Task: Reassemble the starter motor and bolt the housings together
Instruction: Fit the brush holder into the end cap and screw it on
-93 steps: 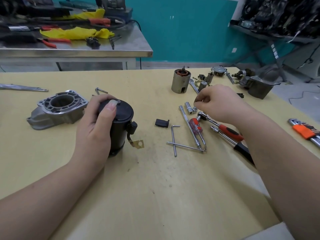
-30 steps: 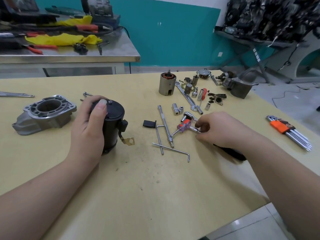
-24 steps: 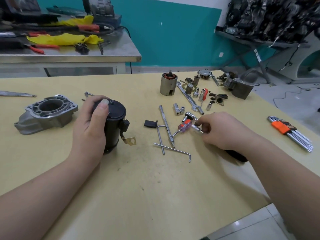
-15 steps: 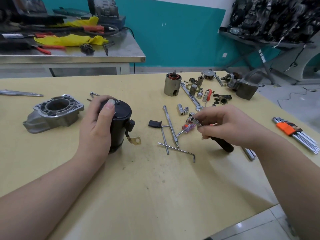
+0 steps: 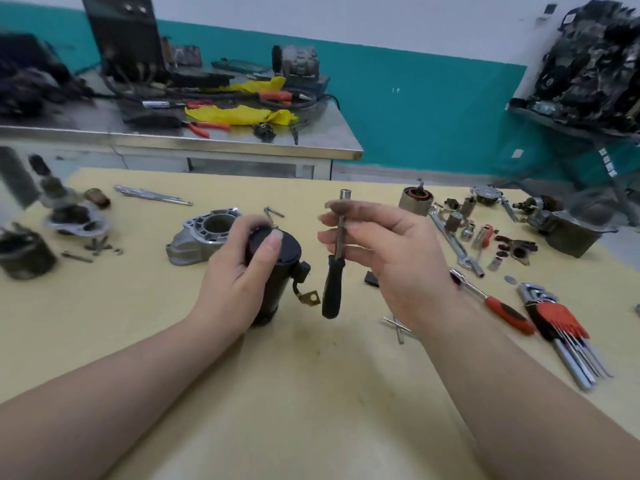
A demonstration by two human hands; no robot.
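Nut driver (image 5: 334,268) now raised upright in right grip (image 5: 391,258)

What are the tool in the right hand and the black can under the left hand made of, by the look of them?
The nut driver in the right hand looks like bright steel along its shaft and socket, which shine silver, with a matte black handle, probably plastic or rubber. The black motor body gripped by the left hand has a smooth, faintly glossy black coat, likely painted metal. The grey housing behind looks like cast aluminium, dull and grainy.
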